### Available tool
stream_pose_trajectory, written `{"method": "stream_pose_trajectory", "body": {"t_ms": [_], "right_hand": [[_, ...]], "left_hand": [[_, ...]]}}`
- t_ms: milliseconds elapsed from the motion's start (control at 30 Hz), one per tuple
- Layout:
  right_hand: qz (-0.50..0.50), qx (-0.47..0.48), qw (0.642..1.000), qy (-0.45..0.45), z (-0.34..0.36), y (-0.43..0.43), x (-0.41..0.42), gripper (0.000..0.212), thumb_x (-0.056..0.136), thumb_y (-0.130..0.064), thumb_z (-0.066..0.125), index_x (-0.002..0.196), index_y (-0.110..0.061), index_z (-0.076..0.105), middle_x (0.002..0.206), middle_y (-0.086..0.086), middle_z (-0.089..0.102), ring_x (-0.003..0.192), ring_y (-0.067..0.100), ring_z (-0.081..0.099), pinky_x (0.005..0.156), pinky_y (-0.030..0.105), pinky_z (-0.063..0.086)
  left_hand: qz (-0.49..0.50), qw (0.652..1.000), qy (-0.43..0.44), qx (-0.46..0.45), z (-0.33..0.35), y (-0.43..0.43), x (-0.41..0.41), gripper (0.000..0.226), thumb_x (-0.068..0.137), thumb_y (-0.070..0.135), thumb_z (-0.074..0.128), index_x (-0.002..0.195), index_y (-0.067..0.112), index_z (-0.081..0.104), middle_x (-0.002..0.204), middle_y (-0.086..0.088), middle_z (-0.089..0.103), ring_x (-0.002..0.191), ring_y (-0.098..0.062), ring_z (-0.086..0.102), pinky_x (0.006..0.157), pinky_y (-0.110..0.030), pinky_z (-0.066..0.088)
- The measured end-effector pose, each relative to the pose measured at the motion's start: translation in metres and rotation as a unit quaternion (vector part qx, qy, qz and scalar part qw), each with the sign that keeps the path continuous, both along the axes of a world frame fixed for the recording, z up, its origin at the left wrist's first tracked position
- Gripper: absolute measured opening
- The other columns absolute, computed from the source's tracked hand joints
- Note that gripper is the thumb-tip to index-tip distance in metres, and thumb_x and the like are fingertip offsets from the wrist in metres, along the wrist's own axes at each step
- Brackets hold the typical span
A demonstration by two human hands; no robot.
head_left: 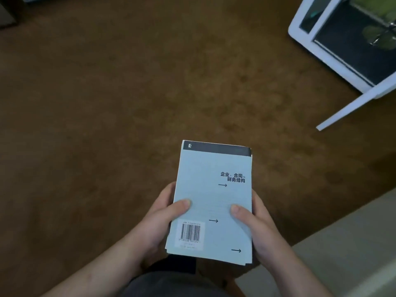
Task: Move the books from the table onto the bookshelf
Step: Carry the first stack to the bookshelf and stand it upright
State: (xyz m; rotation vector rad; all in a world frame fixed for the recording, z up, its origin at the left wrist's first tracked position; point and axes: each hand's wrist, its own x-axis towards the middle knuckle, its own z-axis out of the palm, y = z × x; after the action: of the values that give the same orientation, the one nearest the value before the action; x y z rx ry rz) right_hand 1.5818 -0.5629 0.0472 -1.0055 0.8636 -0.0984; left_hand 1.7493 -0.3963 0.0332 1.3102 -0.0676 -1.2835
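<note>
Paperback book, pale blue, back cover and barcode up: held level in front of me, off the table and not yet on any shelf. Left hand gripped its left edge and right hand its right edge, with thumbs pressed on the cover and fingers wrapped under. I judged this two-sided hold kept it flat for carrying. Beneath the book: brown carpet. Beyond the book, rightward: white-framed glass-topped table. Near the book's right: pale surface, kind unclear. No bookshelf showed.
</note>
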Motion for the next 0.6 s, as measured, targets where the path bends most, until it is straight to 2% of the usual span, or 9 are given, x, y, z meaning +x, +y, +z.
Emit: {"method": "stream_pose_trajectory", "body": {"t_ms": [100, 233, 367, 433, 533, 600], "right_hand": [[0.042, -0.004, 0.999, 0.007, 0.002, -0.006, 0.052, 0.085, 0.062, -0.032, 0.086, 0.140, -0.024, 0.051, 0.120, 0.005, 0.076, 0.103, 0.031, 0.076, 0.080, 0.046, 0.062], [0.113, -0.009, 0.994, 0.012, 0.007, -0.011, 0.119, 0.085, 0.063, -0.031, 0.084, 0.140, -0.021, 0.050, 0.122, 0.008, 0.076, 0.106, 0.035, 0.075, 0.085, 0.051, 0.063], [0.183, -0.023, 0.983, 0.005, 0.008, -0.012, 0.183, 0.068, 0.073, -0.018, 0.073, 0.138, -0.014, 0.052, 0.121, 0.012, 0.076, 0.104, 0.037, 0.075, 0.078, 0.045, 0.065], [0.230, -0.020, 0.973, 0.001, 0.007, -0.013, 0.222, 0.070, 0.073, -0.020, 0.077, 0.138, -0.014, 0.052, 0.123, 0.012, 0.075, 0.105, 0.037, 0.075, 0.079, 0.046, 0.064], [0.308, -0.019, 0.951, -0.010, 0.007, -0.013, 0.282, 0.088, 0.056, -0.032, 0.091, 0.135, -0.015, 0.054, 0.124, 0.014, 0.075, 0.103, 0.034, 0.076, 0.074, 0.042, 0.064], [0.357, -0.021, 0.934, -0.025, 0.007, -0.014, 0.323, 0.087, 0.055, -0.033, 0.086, 0.134, -0.014, 0.054, 0.121, 0.012, 0.076, 0.098, 0.030, 0.077, 0.070, 0.036, 0.063]], "left_hand": [[0.049, 0.999, 0.013, -0.006, -0.005, 0.009, 0.038, 0.087, 0.066, 0.036, 0.079, 0.144, 0.022, 0.044, 0.133, -0.013, 0.068, 0.116, -0.041, 0.068, 0.099, -0.065, 0.050], [0.124, 0.992, 0.005, -0.008, -0.008, 0.025, 0.074, 0.090, 0.061, 0.038, 0.080, 0.142, 0.021, 0.045, 0.132, -0.012, 0.068, 0.113, -0.038, 0.070, 0.096, -0.060, 0.054], [0.192, 0.981, 0.001, -0.020, -0.008, 0.040, 0.105, 0.090, 0.063, 0.039, 0.080, 0.143, 0.020, 0.044, 0.130, -0.012, 0.070, 0.112, -0.039, 0.070, 0.091, -0.055, 0.056], [0.235, 0.972, -0.003, -0.019, -0.011, 0.047, 0.122, 0.090, 0.066, 0.039, 0.079, 0.146, 0.018, 0.042, 0.130, -0.014, 0.069, 0.113, -0.040, 0.069, 0.094, -0.057, 0.054], [0.301, 0.953, -0.012, -0.021, -0.014, 0.054, 0.147, 0.085, 0.070, 0.038, 0.077, 0.145, 0.016, 0.043, 0.132, -0.016, 0.068, 0.115, -0.043, 0.068, 0.095, -0.058, 0.054], [0.345, 0.938, -0.013, -0.022, -0.012, 0.055, 0.164, 0.083, 0.070, 0.037, 0.077, 0.143, 0.016, 0.045, 0.132, -0.018, 0.068, 0.114, -0.045, 0.067, 0.092, -0.057, 0.056]]}}
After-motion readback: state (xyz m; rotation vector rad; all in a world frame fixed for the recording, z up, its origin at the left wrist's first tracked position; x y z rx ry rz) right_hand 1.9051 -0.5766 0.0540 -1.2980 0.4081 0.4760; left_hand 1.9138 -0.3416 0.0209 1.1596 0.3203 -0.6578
